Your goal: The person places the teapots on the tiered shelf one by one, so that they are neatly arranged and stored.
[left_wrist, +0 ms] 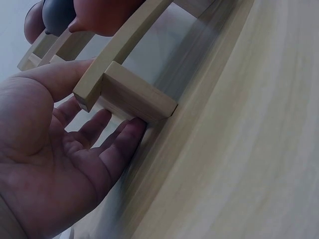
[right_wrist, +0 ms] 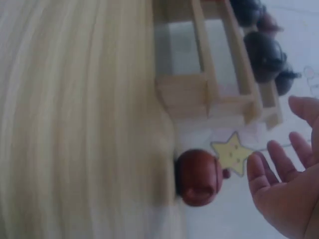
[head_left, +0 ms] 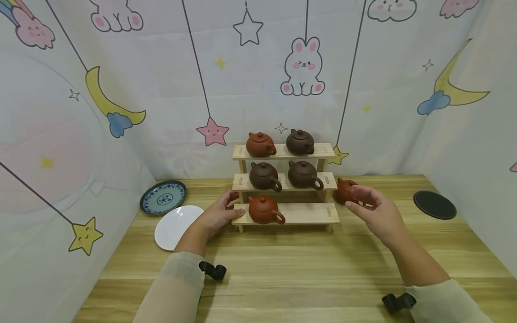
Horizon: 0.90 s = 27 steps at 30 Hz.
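Observation:
A three-step wooden stand [head_left: 307, 213] holds several small clay teapots. On its top step are a reddish-brown teapot [head_left: 260, 145] and a dark brown teapot [head_left: 300, 142]. Two more dark teapots, one left [head_left: 264, 176] and one right [head_left: 303, 174], sit on the middle step. The bottom step bears an orange-red teapot [head_left: 264, 209] at its left. My left hand [head_left: 220, 213] grips that step's left end, thumb on top and fingers by the leg [left_wrist: 139, 92]. My right hand [head_left: 377, 213], fingers spread and holding nothing, hovers near a red teapot [right_wrist: 199, 178] on the table, partly hiding it in the head view.
Left of the stand lie a blue-patterned plate [head_left: 163, 197] and a white plate [head_left: 173, 226], the latter partly behind my left arm. A dark round plate [head_left: 435, 205] is at the far right. Printed cloth [head_left: 258, 89] walls the wooden table [head_left: 282, 273] at back and sides.

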### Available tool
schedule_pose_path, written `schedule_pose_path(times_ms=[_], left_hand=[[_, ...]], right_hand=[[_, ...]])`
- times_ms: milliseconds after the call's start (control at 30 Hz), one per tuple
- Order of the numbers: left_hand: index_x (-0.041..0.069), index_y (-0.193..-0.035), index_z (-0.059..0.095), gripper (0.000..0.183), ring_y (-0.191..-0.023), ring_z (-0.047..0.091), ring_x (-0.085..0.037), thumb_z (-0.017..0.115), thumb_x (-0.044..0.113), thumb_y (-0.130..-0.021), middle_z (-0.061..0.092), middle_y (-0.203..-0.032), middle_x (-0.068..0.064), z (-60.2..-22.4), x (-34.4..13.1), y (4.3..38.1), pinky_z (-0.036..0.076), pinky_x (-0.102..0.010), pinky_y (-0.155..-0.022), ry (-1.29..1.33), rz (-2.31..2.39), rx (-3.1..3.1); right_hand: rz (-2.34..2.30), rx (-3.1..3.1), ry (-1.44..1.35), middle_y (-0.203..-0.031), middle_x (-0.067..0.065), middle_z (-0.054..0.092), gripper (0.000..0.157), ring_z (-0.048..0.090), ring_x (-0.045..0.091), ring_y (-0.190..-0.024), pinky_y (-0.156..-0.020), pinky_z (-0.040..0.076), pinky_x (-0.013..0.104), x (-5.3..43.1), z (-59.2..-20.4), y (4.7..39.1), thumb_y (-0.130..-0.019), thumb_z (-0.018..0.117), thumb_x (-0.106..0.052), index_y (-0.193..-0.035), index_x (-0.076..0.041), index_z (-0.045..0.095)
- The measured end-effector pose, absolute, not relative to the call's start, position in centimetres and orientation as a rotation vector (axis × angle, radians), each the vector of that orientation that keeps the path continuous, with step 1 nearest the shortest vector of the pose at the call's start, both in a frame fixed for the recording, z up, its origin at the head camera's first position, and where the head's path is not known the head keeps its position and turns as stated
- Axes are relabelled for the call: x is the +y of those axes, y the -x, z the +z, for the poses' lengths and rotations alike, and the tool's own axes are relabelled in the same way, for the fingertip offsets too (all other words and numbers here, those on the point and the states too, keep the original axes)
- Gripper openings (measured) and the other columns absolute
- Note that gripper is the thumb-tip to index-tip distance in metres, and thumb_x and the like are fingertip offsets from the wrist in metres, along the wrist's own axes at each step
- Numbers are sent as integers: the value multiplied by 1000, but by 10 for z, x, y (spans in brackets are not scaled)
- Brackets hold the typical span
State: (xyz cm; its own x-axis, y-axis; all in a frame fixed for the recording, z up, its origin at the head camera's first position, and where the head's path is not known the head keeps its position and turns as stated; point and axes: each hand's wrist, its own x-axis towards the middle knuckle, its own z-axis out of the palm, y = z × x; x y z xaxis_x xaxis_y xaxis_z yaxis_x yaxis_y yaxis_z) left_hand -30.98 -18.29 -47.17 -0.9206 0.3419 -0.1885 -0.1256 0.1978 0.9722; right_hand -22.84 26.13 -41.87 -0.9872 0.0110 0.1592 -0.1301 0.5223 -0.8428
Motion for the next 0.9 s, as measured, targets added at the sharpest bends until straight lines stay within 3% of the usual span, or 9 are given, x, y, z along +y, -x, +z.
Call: schedule_pose_path(times_ms=[233, 367, 433, 500, 767, 900], left_hand=[[16, -163, 33, 74, -157, 41, -38, 72, 10, -101, 26, -175, -10, -473, -184, 308, 53, -38, -108, -202, 1780, 2103], [16, -163, 32, 74, -158, 40, -39, 72, 11, -101, 25, -176, -10, -472, -184, 308, 53, -40, -110, -204, 1781, 2110], [16, -163, 32, 75, -158, 41, -39, 72, 11, -101, 25, -176, -9, -471, -184, 308, 53, -41, -110, -199, 1781, 2112], [16, -164, 32, 75, -157, 41, -39, 72, 11, -101, 25, -176, -9, -470, -184, 308, 53, -41, -110, -198, 1781, 2111], [16, -164, 32, 76, -157, 41, -39, 73, 11, -101, 25, -176, -10, -471, -184, 309, 52, -40, -110, -202, 1780, 2110], [15, -164, 32, 75, -157, 41, -41, 72, 11, -101, 25, -175, -12, -471, -184, 309, 51, -40, -112, -216, 1778, 2117]], right_hand=[[1433, -2632, 36, -155, 18, 59, 72, 54, 35, -143, -92, 47, 9, 279, -432, 237, -100, 71, -54, -155, -10, 54], [1451, -2660, 117, -163, 22, 49, 77, 46, 42, -151, -111, 52, 38, 285, -436, 247, -100, 72, -53, -159, -9, 49], [1462, -2678, 149, -167, 24, 43, 81, 42, 46, -154, -116, 48, 56, 288, -437, 253, -100, 72, -52, -163, -9, 44], [1477, -2693, 166, -170, 24, 38, 85, 37, 48, -156, -119, 41, 64, 291, -439, 261, -100, 73, -51, -165, -10, 39], [1555, -2718, 159, -175, 24, 27, 95, 27, 51, -161, -125, 32, 68, 292, -450, 290, -98, 78, -46, -170, -8, 27], [1540, -2756, 139, -175, 27, 26, 99, 31, 51, -159, -126, 33, 65, 289, -453, 299, -98, 79, -41, -170, -5, 22]])
